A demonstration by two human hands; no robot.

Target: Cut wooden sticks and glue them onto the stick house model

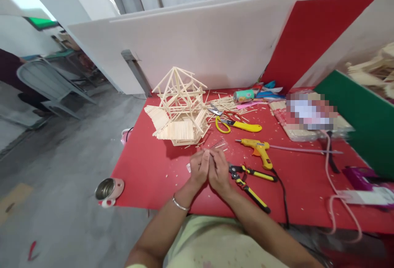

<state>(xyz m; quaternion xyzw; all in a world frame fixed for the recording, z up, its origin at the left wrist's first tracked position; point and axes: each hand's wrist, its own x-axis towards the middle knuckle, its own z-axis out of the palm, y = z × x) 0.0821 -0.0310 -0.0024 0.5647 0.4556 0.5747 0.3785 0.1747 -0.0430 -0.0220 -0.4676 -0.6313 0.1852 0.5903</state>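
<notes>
My left hand (199,168) and my right hand (219,168) are pressed together over the red table (147,173), fingers closed in a pinch around thin wooden sticks (208,152) held between both. A clear plastic ruler (215,145) lies partly under the hands. Just beyond them stands a small house model built of wooden sticks (178,108). Yellow-handled pliers (249,182) lie right beside my right hand.
A yellow glue gun (260,150) with its black cord, yellow scissors (237,125), loose sticks (224,104), a small can (243,95) and packets sit behind. White, red and green boards wall the table. A metal cup (106,189) rests at the left corner.
</notes>
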